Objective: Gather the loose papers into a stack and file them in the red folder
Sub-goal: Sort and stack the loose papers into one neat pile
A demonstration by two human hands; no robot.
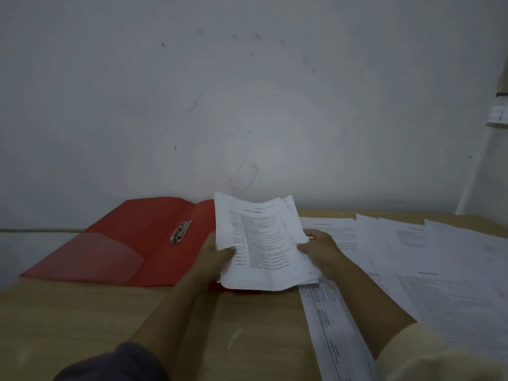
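Mid-gathering: my left hand (217,258) and right hand (320,250) grip the paper stack (264,243) at frame centre, above the open red folder (132,243); loose sheets (445,276) at right likely need collecting next.
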